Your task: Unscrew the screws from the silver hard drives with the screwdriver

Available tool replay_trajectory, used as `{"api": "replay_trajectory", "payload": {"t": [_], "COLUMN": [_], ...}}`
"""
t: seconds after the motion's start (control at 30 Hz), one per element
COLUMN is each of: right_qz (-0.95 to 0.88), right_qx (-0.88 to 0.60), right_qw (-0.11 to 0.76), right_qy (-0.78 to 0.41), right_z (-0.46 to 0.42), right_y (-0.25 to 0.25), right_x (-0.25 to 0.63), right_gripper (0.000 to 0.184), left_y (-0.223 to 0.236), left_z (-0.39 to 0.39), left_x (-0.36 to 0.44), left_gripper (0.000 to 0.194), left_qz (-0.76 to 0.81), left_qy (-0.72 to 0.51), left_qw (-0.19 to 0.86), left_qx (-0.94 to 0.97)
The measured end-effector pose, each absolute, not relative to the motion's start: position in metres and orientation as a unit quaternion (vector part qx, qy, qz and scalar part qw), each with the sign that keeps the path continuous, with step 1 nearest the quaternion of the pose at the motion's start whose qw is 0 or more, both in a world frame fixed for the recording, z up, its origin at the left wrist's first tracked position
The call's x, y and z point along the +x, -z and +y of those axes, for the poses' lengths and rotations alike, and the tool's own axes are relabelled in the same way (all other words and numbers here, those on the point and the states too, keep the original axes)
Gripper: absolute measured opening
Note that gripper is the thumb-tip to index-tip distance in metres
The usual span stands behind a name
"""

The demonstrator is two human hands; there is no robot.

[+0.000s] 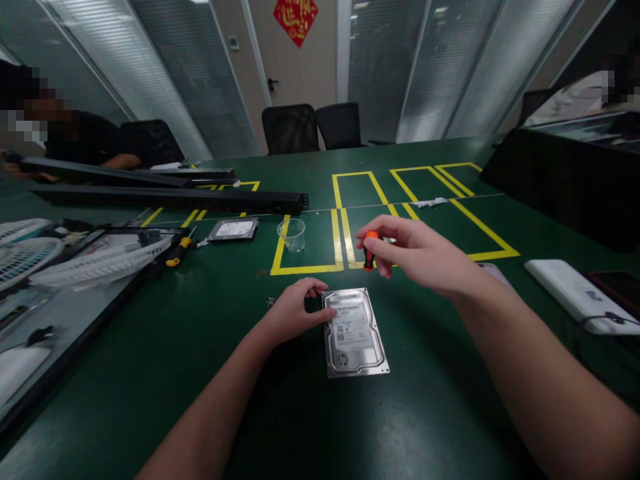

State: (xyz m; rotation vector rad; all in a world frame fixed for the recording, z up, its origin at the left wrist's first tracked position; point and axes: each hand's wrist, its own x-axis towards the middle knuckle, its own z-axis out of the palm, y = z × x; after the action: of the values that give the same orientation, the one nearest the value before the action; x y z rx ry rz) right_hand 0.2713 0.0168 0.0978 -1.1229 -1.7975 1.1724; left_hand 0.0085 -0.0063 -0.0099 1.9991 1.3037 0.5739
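Left hand point(291, 310): thumb and fingers apart, resting on the drive point(354, 337)
Drive: flat, well in from the table's point(430, 427) far edge
Right hand point(415, 250): clamped on the driver point(370, 249), tip at the drive's far-right corner; a tilted push could slip, scratching it

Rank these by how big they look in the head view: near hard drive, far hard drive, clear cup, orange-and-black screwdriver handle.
1. Near hard drive, helped by nearness
2. Far hard drive and clear cup: too close to rank
3. Orange-and-black screwdriver handle, partly covered
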Motion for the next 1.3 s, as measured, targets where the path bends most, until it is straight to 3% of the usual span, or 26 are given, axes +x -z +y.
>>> {"api": "replay_trajectory", "payload": {"t": [0.2, 0.5, 0.8, 1.1, 1.3], "right_qz": [-0.673, -0.713, -0.695, -0.718, -0.701], "right_qx": [-0.429, -0.426, -0.446, -0.431, -0.450], "right_qw": [0.439, 0.335, 0.417, 0.332, 0.385], "right_qy": [-0.413, -0.445, -0.379, -0.435, -0.398], "right_z": [0.019, 0.016, 0.018, 0.016, 0.018], "right_y": [-0.092, -0.105, -0.093, -0.105, -0.097], "right_x": [0.269, 0.276, 0.268, 0.276, 0.271], "right_gripper": [0.029, 0.018, 0.029, 0.020, 0.025], "left_y": [0.008, 0.009, 0.011, 0.010, 0.010], "left_z": [-0.008, -0.007, -0.007, -0.007, -0.007], "left_x": [0.008, 0.008, 0.008, 0.008, 0.007], "left_gripper": [0.049, 0.048, 0.048, 0.049, 0.049], "left_qz": [0.510, 0.504, 0.506, 0.503, 0.502], "left_qy": [-0.211, -0.217, -0.217, -0.216, -0.217], "left_qw": [0.341, 0.337, 0.334, 0.334, 0.337], "left_qx": [0.761, 0.765, 0.766, 0.767, 0.767]}}
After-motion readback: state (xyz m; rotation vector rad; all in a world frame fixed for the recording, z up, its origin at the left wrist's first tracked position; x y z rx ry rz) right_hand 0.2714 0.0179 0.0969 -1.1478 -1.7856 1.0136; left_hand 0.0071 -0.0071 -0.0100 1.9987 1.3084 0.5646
